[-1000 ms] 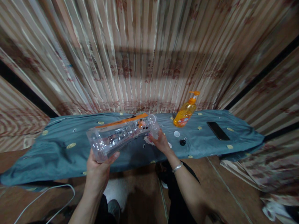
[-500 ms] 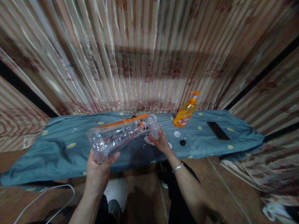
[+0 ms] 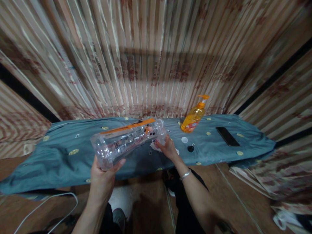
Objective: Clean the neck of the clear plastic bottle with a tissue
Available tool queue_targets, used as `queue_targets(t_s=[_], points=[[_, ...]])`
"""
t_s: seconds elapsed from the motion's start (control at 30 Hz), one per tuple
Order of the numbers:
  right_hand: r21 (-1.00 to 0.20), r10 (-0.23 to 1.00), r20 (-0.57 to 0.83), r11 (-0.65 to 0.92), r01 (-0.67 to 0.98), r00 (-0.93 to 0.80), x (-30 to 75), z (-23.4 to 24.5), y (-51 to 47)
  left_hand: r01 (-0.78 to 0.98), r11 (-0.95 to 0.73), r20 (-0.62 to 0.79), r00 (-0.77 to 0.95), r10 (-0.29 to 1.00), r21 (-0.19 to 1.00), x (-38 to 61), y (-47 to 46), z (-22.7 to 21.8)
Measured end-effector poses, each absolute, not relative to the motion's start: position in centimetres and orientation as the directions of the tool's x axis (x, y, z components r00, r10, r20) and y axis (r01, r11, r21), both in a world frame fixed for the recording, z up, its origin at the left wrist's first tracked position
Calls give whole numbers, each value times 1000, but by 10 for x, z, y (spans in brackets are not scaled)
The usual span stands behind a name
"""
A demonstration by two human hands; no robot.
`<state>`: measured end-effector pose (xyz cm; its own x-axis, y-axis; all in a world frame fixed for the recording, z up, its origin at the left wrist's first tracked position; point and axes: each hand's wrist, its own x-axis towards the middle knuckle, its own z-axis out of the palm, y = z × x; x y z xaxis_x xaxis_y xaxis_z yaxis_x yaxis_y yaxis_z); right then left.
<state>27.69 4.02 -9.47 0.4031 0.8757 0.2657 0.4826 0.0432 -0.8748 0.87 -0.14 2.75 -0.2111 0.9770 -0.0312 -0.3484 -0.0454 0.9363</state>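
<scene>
A large clear plastic bottle with an orange label strip is held nearly level over a table covered in blue-grey cloth. My left hand grips its base from below. My right hand is closed at the bottle's neck end, with a bit of white material under the fingers. A white cap and a small black cap lie on the cloth just right of that hand.
An orange pump bottle of soap stands at the back right of the table. A black phone lies flat further right. A striped curtain hangs behind. A white cable runs across the floor at lower left.
</scene>
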Motion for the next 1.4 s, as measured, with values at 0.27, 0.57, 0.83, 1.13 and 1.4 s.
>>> queue_targets(t_s=[0.27,0.57,0.83,1.13,1.4], points=[[-865,870,306,84,495,386,280,-99,41,-348,-49,-29,-216,976,936,10,-2,27],[-873,881,264,47,485,392,278,-95,39,-350,-64,-12,-210,978,934,9,-2,25],[-867,871,281,50,495,404,278,-99,41,-315,-62,4,-183,983,947,7,-1,22],[-864,870,280,44,502,406,279,-101,41,-304,-60,15,-147,989,951,2,-1,17],[-856,869,288,45,515,403,279,-104,41,-313,-66,29,-119,992,947,-2,1,10]])
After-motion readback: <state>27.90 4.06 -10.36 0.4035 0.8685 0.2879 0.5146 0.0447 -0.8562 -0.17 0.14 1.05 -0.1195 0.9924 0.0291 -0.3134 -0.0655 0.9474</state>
